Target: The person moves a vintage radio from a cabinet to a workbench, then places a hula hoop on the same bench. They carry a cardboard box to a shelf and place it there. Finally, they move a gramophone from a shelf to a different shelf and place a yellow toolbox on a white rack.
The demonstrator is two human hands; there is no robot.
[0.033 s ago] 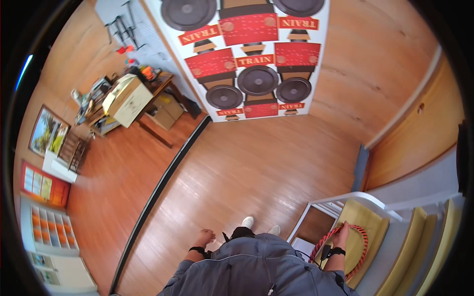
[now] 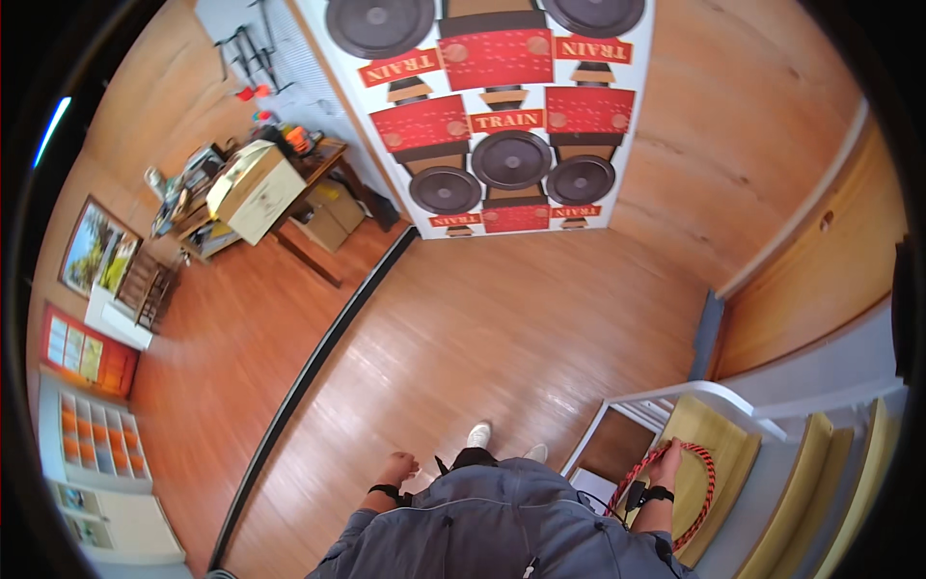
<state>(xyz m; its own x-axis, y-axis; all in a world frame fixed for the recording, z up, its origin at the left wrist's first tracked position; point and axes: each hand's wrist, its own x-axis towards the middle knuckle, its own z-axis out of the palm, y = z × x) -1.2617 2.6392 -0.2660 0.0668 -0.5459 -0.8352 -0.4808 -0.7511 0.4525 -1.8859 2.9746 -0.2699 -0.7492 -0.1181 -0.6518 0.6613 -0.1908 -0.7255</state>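
My right hand [image 2: 663,467] is closed around a red-and-black twisted rope [image 2: 712,487], which hangs in a large loop on the right side of my body. The loop lies in view over the light wooden steps. My left hand [image 2: 398,469] hangs at my left side over the floor, with its fingers loosely bent and nothing seen in it. Dark bands circle both wrists. My white shoes [image 2: 479,434] show on the floor just ahead of my grey jacket.
A white-framed unit with wooden steps [image 2: 699,425] stands close on my right. A black strip [image 2: 318,357] crosses the floor on my left. Ahead stands a white panel [image 2: 632,116] with red and dark round shapes. A cluttered workbench [image 2: 328,159] is at the far left.
The surroundings ahead have shifted slightly to the right in the view. Both hands stay nearly where they were, the right still holding the rope.
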